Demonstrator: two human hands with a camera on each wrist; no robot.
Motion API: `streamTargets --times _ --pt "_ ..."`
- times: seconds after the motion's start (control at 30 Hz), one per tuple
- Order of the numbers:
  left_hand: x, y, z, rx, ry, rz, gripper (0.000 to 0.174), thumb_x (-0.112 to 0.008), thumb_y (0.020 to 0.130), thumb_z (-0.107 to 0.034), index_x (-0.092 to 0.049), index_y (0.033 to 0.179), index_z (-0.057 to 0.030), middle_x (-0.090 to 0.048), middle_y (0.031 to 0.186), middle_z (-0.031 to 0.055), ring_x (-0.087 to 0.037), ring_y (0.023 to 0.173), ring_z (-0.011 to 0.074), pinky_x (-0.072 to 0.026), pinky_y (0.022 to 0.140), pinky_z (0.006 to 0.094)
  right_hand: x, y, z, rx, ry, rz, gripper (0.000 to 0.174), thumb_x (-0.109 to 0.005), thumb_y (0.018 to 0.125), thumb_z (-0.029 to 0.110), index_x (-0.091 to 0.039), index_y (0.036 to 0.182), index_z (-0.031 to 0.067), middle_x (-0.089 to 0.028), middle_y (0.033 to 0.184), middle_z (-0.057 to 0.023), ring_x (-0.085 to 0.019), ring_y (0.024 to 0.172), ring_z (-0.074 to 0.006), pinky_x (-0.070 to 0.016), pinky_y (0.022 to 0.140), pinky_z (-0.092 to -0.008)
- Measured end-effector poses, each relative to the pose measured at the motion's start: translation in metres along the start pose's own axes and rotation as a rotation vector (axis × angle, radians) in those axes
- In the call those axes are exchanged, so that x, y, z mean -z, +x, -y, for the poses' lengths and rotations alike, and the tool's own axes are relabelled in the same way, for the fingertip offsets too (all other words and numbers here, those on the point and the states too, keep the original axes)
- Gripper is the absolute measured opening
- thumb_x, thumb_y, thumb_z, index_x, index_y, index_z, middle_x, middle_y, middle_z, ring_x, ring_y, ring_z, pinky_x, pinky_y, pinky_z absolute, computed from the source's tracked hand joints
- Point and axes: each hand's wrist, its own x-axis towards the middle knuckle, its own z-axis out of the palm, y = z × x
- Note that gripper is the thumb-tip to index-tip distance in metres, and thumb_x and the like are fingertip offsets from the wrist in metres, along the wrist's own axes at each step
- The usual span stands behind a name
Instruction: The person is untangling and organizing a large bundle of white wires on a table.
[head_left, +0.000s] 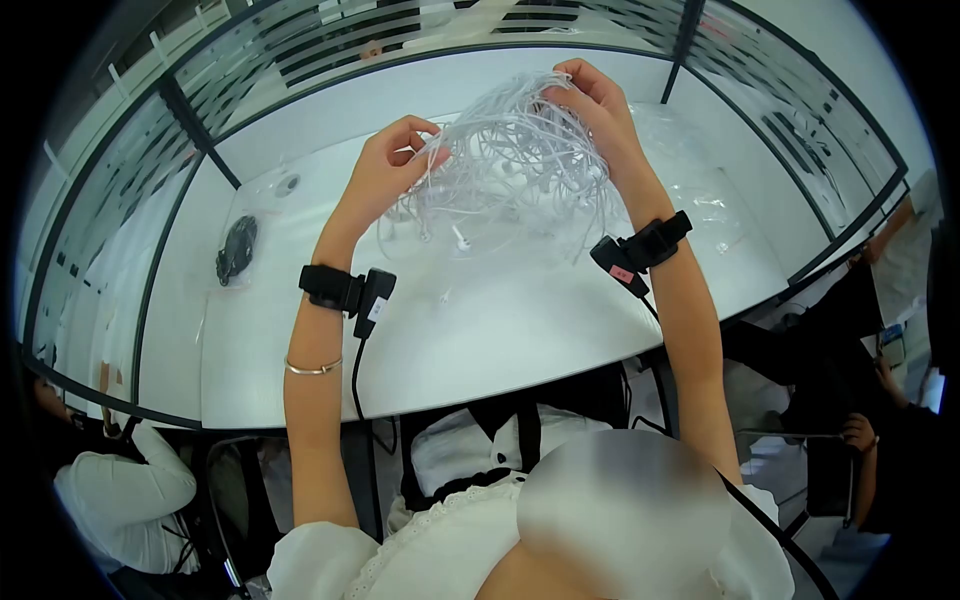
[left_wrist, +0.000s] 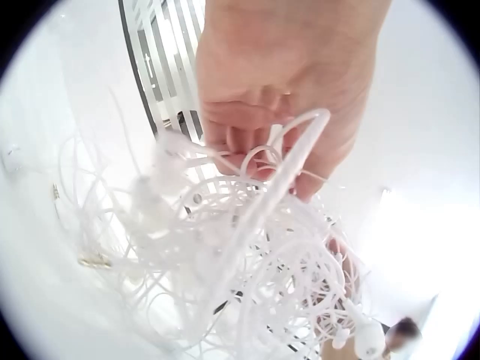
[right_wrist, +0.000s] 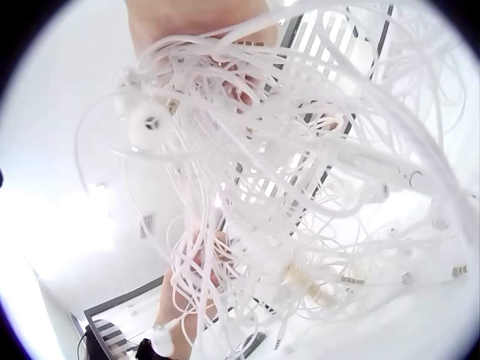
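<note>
A big tangle of white wired earphones [head_left: 515,145] hangs between both hands over the white desk. My right hand [head_left: 603,112] holds it up by a gathered bunch of cables at the far upper side. On the other side, my left hand [head_left: 385,172] has curled fingers and pinches some strands at the tangle's edge. A loose earbud [head_left: 461,240] dangles below. Gold-coloured plugs [left_wrist: 95,262] poke out among the loops in the left wrist view. Close to the right wrist camera is a white earbud [right_wrist: 146,126]. Cables cover part of the right fingers there.
On the white desk [head_left: 480,330], a clear bag with a black cable bundle [head_left: 238,250] lies to the left. Clear plastic bags [head_left: 712,215] are at the right. Dark-framed partitions [head_left: 190,115] enclose the back and sides. Other people sit at both sides.
</note>
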Motion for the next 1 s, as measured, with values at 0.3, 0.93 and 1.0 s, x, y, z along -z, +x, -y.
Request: streamTargets --times 0.3,0.93,1.0 --pt "0.018 -0.016 -0.007 -0.385 0.189 -0.298 0.013 -0.07 0.087 -0.015 -0.06 0.09 -0.0063 -0.057 0.102 0.0013 -0.056 0.094 0.0123 -0.0449 0.081 0.0291 0.013 -0.024 0.001 0.207 -0.094 0.05 0.021 -0.058 0.092 0.01 -0.055 0.113 0.0057 -0.059 0.114 -0.0018 -0.054 0.107 -0.0089 -0.0437 0.089 -0.0248" --pt "-0.031 0.006 0.042 -0.304 0.639 0.285 0.043 -0.075 0.078 -0.022 -0.06 0.116 -0.0088 -0.058 0.119 0.0128 -0.053 0.112 0.0278 -0.0457 0.094 0.0375 0.011 0.005 -0.052 -0.047 -0.938 0.73 0.048 -0.072 0.079 0.024 -0.059 0.124 0.0181 -0.067 0.106 -0.0055 -0.064 0.099 -0.0234 -0.0491 0.087 -0.0374" --pt "-0.047 -0.003 0.039 -0.19 0.768 0.207 0.045 -0.076 0.075 -0.022 -0.061 0.114 -0.0046 -0.06 0.115 0.015 -0.056 0.107 0.0299 -0.0474 0.09 0.0377 -0.001 0.0 -0.081 -0.071 -1.019 0.825 0.057 -0.076 0.073 0.021 -0.057 0.127 0.0203 -0.067 0.109 -0.0064 -0.064 0.099 -0.0261 -0.0497 0.087 -0.0392"
